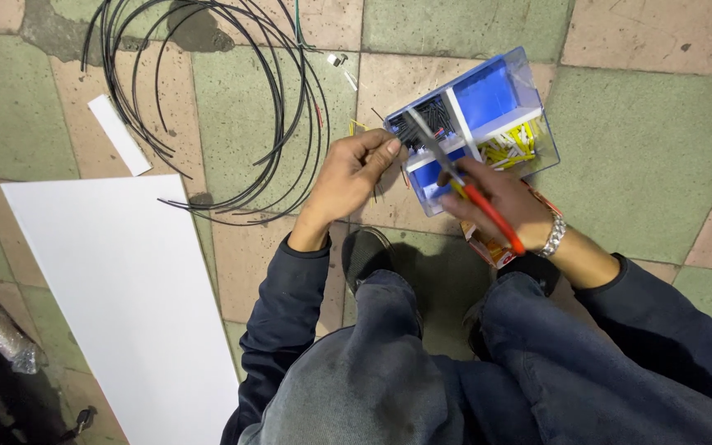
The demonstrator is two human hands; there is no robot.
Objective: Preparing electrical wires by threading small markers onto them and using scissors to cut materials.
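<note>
Nearest us, our knees and dark sleeves fill the bottom of the view, a shoe (366,251) between them on the tiled floor (644,148). Just beyond, our right hand (500,198) has its grip clamped on red-handled cutters (463,183), blades pointing to eleven o'clock over the clear plastic box (473,124). Our left hand (348,177) pinches thin wire pieces (377,194), fingers closed together at the box's near corner. We judge those pieces light and springy, best held close to the cut end. At nine o'clock lies a white board (117,297); at eleven, loose black cable coils (232,99). Open floor lies at three o'clock.
</note>
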